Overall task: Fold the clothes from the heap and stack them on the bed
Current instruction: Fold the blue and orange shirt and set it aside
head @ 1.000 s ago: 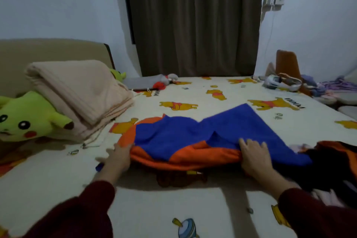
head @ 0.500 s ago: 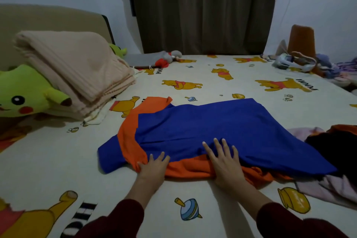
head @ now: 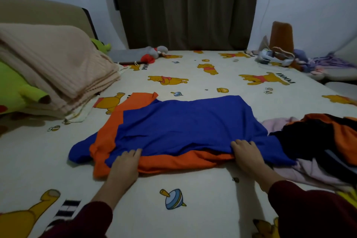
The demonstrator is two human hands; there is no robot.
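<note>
Head view looks down on a bed [head: 193, 189] covered in a cream sheet printed with yellow cartoon bears. A blue and orange shirt [head: 183, 129] lies spread across the middle of the bed, blue layer on top, orange showing along its near edge and left side. The left hand [head: 125, 166] rests on the near left part of the shirt, its fingertips curled onto the blue edge; the right hand [head: 246, 154] sits at the near right, its fingers curled over the blue hem. Whether either grip truly pinches the cloth I cannot tell. Just right of the shirt, touching it, is the heap of clothes [head: 324, 141], dark, orange and pale pink. On the left lie a folded beige blanket [head: 58, 67] and a green plush toy [head: 17, 87]. A dark curtain [head: 185, 6] hangs behind.
</note>
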